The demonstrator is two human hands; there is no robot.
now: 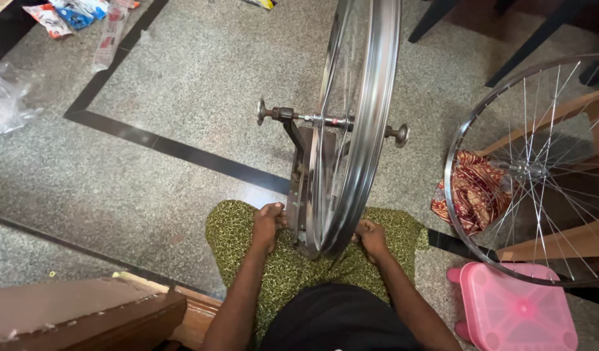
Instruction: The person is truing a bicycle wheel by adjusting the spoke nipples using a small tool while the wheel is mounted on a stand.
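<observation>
Here, upright in a metal stand [304, 188] on the speckled floor [182, 84], one bicycle wheel [358, 117], right before the knees. Left hand [268, 224] clenched on the stand's lower edge; right hand [371, 237] closed at the rim's bottom, grasp partly hidden. Second spoked wheel [527, 169] leaning at the floor's right edge, beside one red patterned cloth [471, 192] and one pink stool [517, 312]. Wrappers [72, 16] in the far-left corner.

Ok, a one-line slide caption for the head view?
Both hands, left hand and right hand, at a spoked bicycle wheel upright in a metal stand.
</observation>
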